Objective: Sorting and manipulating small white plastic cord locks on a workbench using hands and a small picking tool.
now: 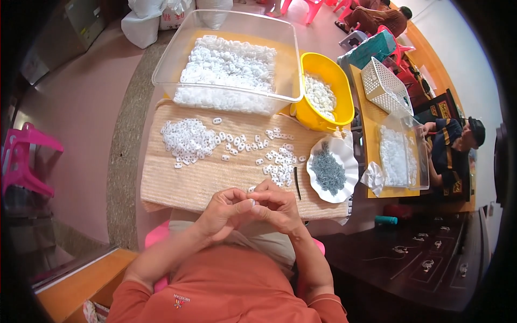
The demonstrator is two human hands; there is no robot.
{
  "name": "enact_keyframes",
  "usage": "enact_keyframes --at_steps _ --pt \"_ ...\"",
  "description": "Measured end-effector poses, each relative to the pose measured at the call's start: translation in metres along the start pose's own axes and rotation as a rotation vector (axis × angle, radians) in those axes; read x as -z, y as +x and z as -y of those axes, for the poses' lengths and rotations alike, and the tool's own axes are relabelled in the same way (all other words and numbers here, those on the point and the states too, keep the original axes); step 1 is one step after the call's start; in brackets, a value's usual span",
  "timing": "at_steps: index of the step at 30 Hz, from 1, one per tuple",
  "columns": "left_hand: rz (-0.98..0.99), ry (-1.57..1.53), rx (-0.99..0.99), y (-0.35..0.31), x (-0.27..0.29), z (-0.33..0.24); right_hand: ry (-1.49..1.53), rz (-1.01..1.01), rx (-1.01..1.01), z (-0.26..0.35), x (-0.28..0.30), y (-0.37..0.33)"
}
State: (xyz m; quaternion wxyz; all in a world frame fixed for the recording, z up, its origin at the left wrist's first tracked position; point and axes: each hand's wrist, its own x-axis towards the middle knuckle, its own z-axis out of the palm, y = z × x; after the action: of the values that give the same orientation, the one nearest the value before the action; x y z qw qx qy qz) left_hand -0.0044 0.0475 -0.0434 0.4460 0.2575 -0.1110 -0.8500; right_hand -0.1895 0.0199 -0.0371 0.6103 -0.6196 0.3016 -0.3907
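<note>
White pieces [188,139] lay beyond my left hand [227,213] and right hand [278,207], both pinched around something small [253,202], mostly hidden.

- Bright pink plastic stool [32,153] on the pale floor [89,107], far left
- Grey cabinet [70,37] at the upper left
- White sacks [141,28] bunched together on the floor, along the top
- White perforated basket [377,92] on the neighbouring yellowish table [370,134], right
- Crumpled white sheet [372,178] near that table's lower edge
- Co-worker [452,137] in dark cap [476,131], far right
- Teal cylinder [386,220] by a glossy dark surface [377,258]
</note>
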Motion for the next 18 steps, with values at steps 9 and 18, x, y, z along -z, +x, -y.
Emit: enact_keyframes --at_steps 9,18 --pt "0.017 0.026 0.043 -0.001 -0.005 -0.003 0.076 -0.018 -0.055 0.015 0.0 0.002" --pt "-0.036 0.033 -0.013 0.0 0.002 -0.001 -0.957 -0.428 0.184 0.067 0.067 0.032"
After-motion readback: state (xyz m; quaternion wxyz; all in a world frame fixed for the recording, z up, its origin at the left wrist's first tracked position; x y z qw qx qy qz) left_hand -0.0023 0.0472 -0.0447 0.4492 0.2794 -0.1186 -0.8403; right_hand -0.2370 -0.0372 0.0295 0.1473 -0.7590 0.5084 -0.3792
